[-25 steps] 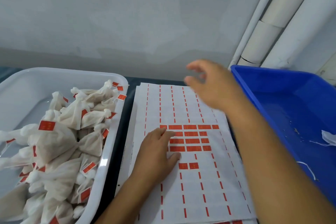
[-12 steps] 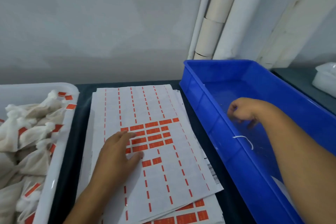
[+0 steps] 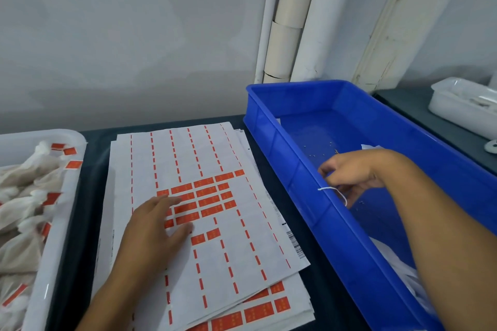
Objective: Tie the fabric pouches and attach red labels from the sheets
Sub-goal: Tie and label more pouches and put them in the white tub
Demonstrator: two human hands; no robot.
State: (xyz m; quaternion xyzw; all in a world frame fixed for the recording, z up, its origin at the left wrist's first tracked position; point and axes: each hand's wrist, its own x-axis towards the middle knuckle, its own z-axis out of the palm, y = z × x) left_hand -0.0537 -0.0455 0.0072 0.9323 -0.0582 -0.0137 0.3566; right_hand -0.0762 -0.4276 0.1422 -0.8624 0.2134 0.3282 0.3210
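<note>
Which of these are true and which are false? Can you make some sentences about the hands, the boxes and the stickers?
1. The left hand lies flat on the top label sheet. True.
2. The right hand is inside the white tub. False: it is in the blue bin, pinching a white string.
3. The tied pouches in the white tub carry red labels. True.
4. Every red label has been peeled off the top sheet. False: a block of red labels remains.

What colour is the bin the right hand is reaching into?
Blue: the bin shows plainly in the head view, right hand inside.
</note>
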